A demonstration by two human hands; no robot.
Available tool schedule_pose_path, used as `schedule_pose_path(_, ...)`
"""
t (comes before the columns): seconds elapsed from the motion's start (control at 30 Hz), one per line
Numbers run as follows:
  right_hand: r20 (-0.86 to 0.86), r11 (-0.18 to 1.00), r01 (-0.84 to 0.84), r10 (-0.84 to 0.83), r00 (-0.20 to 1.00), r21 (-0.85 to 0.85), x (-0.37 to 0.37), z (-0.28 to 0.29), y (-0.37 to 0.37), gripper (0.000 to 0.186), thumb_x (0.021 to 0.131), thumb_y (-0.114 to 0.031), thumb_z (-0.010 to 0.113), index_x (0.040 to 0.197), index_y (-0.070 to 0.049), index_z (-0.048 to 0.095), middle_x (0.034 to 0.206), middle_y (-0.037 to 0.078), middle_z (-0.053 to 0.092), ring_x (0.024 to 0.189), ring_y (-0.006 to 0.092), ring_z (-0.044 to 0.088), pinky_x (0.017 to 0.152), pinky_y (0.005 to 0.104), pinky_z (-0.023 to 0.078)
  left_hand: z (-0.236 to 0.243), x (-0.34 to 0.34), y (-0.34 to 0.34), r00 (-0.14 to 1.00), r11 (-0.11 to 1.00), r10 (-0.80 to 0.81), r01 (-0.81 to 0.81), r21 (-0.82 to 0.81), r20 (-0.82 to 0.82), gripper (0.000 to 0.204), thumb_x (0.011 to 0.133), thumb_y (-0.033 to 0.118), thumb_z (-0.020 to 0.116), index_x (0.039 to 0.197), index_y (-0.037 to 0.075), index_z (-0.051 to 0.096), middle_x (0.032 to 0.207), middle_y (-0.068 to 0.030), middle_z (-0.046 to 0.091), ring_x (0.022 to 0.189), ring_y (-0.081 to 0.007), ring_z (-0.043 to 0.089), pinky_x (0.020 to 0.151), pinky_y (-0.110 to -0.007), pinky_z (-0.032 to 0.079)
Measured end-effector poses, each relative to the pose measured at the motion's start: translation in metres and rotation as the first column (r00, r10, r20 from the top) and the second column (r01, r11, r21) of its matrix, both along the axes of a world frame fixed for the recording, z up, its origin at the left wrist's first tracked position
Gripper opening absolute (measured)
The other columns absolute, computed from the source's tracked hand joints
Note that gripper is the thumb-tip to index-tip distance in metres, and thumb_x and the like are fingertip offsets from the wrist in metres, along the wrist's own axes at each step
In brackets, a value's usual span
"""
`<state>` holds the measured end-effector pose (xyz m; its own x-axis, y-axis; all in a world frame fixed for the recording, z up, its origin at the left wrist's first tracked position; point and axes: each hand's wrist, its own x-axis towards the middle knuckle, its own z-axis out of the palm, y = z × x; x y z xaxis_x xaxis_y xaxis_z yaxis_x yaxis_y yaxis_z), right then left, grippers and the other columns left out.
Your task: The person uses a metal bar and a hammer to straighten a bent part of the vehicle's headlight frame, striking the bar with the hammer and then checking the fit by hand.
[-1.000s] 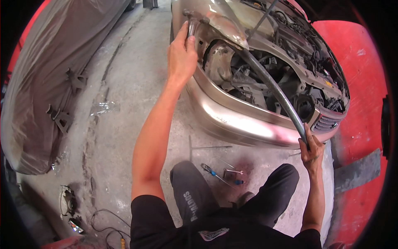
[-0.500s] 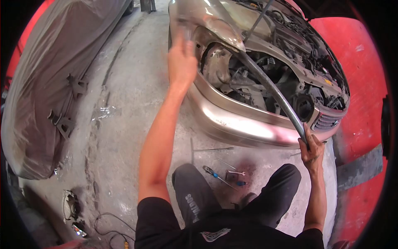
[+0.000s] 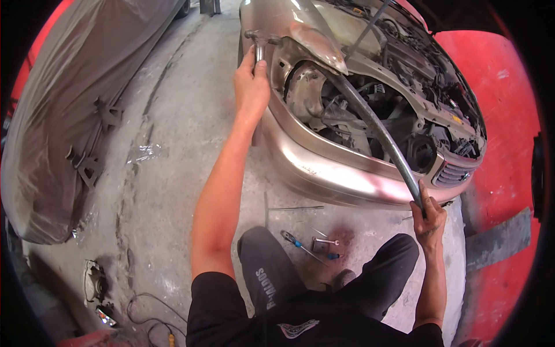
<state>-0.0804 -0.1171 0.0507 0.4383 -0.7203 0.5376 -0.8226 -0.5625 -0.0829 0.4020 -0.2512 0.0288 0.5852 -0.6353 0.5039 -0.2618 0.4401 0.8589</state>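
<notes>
My left hand (image 3: 252, 87) is closed round the handle of a metal hammer (image 3: 259, 39), whose head is at the front corner of the car's beige fender (image 3: 293, 26). Whether the head touches the panel I cannot tell. A long grey metal bar (image 3: 378, 128) slants across the headlight opening, and my right hand (image 3: 429, 218) grips its near end. The bar's far end goes in under the fender's tip and is hidden there. Below the opening runs the beige bumper (image 3: 312, 168), just left of and beyond my right hand.
On the floor between my knees lie a blue-handled screwdriver (image 3: 298, 242) and a wrench (image 3: 326, 240). A covered vehicle (image 3: 69, 115) stands at left, with metal stands (image 3: 87, 165) beside it. A lamp-like part (image 3: 93, 280) and a cable (image 3: 136, 303) lie at lower left. Engine parts (image 3: 428, 75) lie exposed.
The hammer and my left hand, blurred by motion before, are now sharp at the fender's corner. My right hand keeps its grip on the bar, almost in the same place.
</notes>
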Motion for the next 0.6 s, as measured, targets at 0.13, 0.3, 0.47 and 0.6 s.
schedule_pose_path(0.13, 0.018, 1.0, 0.02, -0.02, 1.0, 0.006, 0.001, -0.005, 0.005, 0.065, 0.087, 0.002, 0.073, 0.15, -0.008, 0.06, 0.072, 0.015, 0.058, 0.057, 0.0256, 0.055, 0.057, 0.036, 0.045, -0.003, -0.001, 0.01, 0.993, 0.998, -0.066, 0.065, -0.015, -0.1, 0.05, 0.111, 0.017, 0.05, 0.16, 0.012, 0.046, 0.072, 0.0014, 0.051, 0.049, -0.0067, 0.043, 0.042, -0.028, 0.035)
schedule_pose_path(0.3, -0.007, 0.997, 0.029, -0.029, 1.0, 0.075, -0.007, 0.006, 0.002, 0.064, 0.085, 0.002, 0.074, 0.147, -0.007, 0.062, 0.076, 0.019, 0.066, 0.06, 0.0316, 0.065, 0.058, 0.04, 0.05, -0.007, 0.015, 0.025, 0.987, 0.996, -0.076, 0.081, 0.033, -0.141, 0.05, 0.111, 0.017, 0.048, 0.161, 0.013, 0.045, 0.073, 0.0004, 0.052, 0.049, -0.0074, 0.044, 0.042, -0.028, 0.037)
schedule_pose_path(0.47, -0.036, 0.997, -0.021, 0.024, 0.999, 0.077, -0.017, 0.011, -0.018, 0.066, 0.086, 0.001, 0.073, 0.15, -0.006, 0.06, 0.076, 0.017, 0.065, 0.06, 0.0286, 0.064, 0.059, 0.0372, 0.05, 0.002, 0.015, 0.026, 0.989, 0.998, -0.061, 0.057, -0.031, -0.133, 0.05, 0.112, 0.017, 0.047, 0.161, 0.012, 0.044, 0.072, 0.0006, 0.052, 0.049, -0.0078, 0.046, 0.042, -0.028, 0.038)
schedule_pose_path(0.6, -0.023, 0.997, -0.06, 0.062, 0.998, 0.052, -0.018, 0.008, -0.022, 0.066, 0.086, 0.001, 0.073, 0.151, -0.007, 0.059, 0.076, 0.016, 0.066, 0.06, 0.028, 0.065, 0.059, 0.0366, 0.05, -0.005, 0.02, 0.009, 0.993, 0.991, 0.089, -0.096, -0.095, -0.074, 0.05, 0.112, 0.018, 0.047, 0.161, 0.009, 0.044, 0.068, 0.002, 0.05, 0.049, -0.008, 0.046, 0.042, -0.028, 0.038)
